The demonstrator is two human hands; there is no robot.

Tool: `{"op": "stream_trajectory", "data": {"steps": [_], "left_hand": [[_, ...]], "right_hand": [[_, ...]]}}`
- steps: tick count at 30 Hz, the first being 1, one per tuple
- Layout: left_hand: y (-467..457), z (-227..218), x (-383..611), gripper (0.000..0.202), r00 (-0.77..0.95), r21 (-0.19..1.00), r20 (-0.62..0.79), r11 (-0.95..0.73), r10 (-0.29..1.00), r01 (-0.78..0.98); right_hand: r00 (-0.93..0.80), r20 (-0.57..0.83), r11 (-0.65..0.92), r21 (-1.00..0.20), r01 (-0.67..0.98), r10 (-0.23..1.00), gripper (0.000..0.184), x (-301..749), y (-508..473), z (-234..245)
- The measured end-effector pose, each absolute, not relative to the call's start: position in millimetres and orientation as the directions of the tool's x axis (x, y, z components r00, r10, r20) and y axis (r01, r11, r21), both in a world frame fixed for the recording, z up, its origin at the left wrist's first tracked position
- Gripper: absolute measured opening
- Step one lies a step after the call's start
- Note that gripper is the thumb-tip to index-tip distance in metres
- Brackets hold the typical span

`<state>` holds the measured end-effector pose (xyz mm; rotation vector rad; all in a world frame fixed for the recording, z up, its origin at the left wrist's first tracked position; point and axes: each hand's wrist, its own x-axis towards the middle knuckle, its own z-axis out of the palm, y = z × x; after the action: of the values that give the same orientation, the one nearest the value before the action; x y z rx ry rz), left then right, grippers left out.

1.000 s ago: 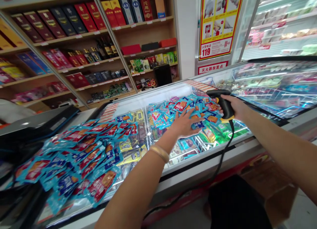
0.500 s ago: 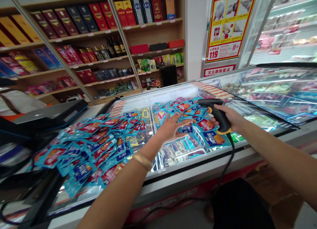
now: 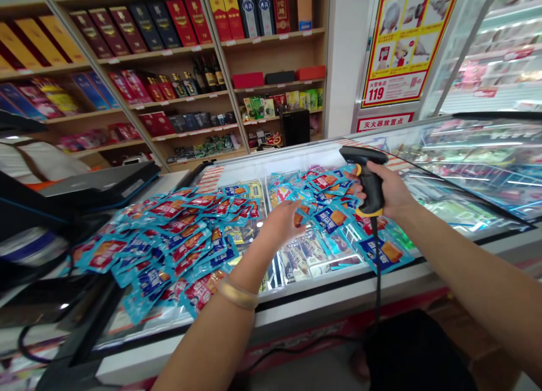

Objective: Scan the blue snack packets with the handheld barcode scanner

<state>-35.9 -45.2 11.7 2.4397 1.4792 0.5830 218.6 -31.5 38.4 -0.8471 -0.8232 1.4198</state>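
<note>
Near the centre, slightly toward 6 o'clock, the left hand (image 3: 279, 227) hovers loosely curled, its smooth gold-toned bangle (image 3: 237, 294) round the wrist; blur and angle hide whether the fingers grip a packet. At 3 o'clock the right hand (image 3: 393, 190) is wrapped round the scanner (image 3: 371, 182), a pistol-shaped thing of black plastic with yellow trim, its thin cable (image 3: 377, 289) dropping toward 5 o'clock. Flat, shiny, crinkled snack packets in turquoise, red and blue make a thick overlapping pile (image 3: 182, 238) at 8 o'clock and a looser heap (image 3: 326, 181) at 3 o'clock, all on the freezer's (image 3: 313, 305) slick glass top. A loose packet (image 3: 383, 253) lies flat at 4 o'clock.

Compared with half a second ago, the scanner is higher, the loose packet lies nearer the front edge, and the left fingers, then spread, are drawn in, uncovering a blue packet (image 3: 330, 219).
</note>
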Motion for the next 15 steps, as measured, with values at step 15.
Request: {"op": "stream_trajectory", "data": {"steps": [15], "left_hand": [[-23.9,20.6,-55.3,0.028,0.048,0.742,-0.086,0.096,0.995,-0.663]], "right_hand": [[-0.577,-0.048,-0.355,-0.829,-0.433,0.815,0.021,172.4,-33.9,23.5]]}}
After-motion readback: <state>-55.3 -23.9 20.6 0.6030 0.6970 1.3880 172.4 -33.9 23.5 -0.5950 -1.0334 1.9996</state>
